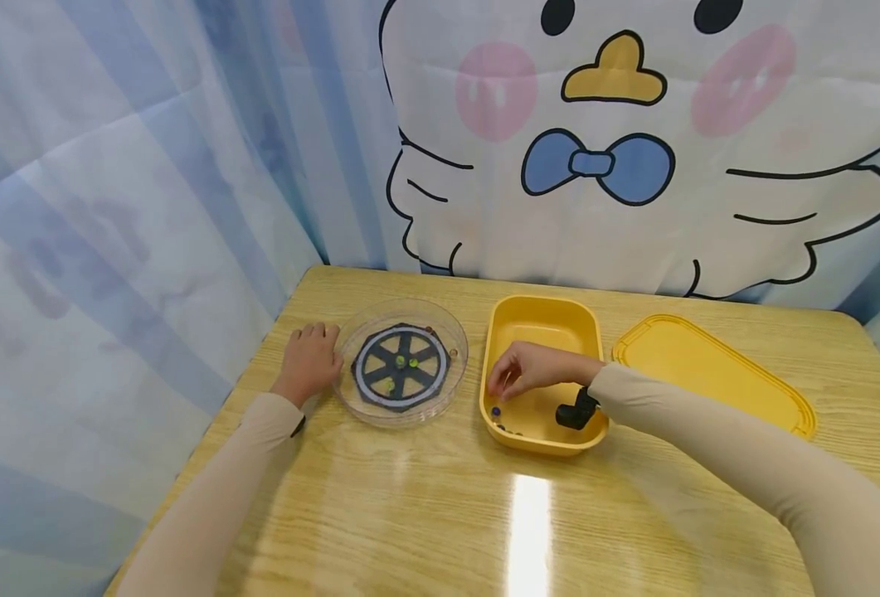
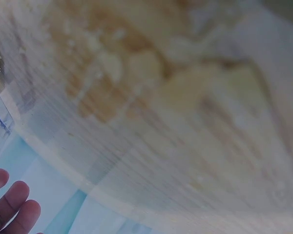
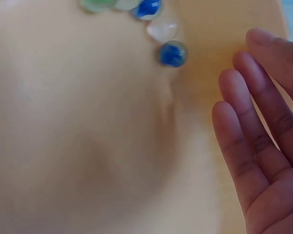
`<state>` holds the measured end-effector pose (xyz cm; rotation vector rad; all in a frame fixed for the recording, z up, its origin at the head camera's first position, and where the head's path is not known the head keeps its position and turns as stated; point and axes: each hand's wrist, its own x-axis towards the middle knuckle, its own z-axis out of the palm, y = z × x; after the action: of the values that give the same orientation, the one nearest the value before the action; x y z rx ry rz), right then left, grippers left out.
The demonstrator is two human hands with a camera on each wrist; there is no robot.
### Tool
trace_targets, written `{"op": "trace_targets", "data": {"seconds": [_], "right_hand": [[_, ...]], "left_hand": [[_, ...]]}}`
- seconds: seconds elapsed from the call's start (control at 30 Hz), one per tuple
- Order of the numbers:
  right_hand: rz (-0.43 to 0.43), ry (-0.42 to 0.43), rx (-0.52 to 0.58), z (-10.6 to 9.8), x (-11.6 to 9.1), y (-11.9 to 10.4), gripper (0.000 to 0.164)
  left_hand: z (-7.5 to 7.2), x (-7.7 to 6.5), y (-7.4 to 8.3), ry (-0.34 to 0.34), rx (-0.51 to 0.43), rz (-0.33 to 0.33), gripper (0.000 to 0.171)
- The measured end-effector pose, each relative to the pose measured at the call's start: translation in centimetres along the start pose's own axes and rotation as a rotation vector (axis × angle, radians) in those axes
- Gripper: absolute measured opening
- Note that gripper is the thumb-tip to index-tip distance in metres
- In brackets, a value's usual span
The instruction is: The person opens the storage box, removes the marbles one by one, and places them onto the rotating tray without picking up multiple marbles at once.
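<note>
Marbles [image 1: 495, 411] lie along the near-left corner of the yellow tray [image 1: 547, 312], and I log the right hand [image 1: 532, 369] inside that tray, its fingertips near them. On my right wrist feed the fingers are extended, thumb and forefinger tips close but apart, with nothing visible between them; the nearest piece, a blue marble [image 3: 173, 54], sits clear of the fingertips. The left hand [image 1: 310, 361] rests at the left edge of the clear dish [image 1: 443, 405] on the table [image 1: 350, 497], fingers loosely bent and clamped on nothing I can make out; whether it touches the wall, I cannot tell. A few greenish marbles [image 1: 413, 362] are already in that dish, above a dark spoked pattern [image 1: 402, 342]. My reading of the step: picking one marble from the tray, pickup not yet made. Next move, I judge, calls for a thumb-and-forefinger pinch on the blue one, then a level carry leftward over both rims to the dish
</note>
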<state>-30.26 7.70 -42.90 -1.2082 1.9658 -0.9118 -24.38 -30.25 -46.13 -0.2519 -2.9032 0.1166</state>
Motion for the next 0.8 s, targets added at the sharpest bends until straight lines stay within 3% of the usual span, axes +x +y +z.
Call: {"op": "trace_targets", "data": {"seconds": [0.37,0.8], "right_hand": [[-0.041,-0.058,-0.058,1.1,0.6,1.7,0.013],[-0.046,-0.065,-0.136,1.8,0.8,1.8,0.008]], "left_hand": [[0.1,0.1,-0.1,-0.017,0.006,-0.002,0.029],[-0.3,0.0,0.0,-0.021,-0.001,0.0,0.029]]}}
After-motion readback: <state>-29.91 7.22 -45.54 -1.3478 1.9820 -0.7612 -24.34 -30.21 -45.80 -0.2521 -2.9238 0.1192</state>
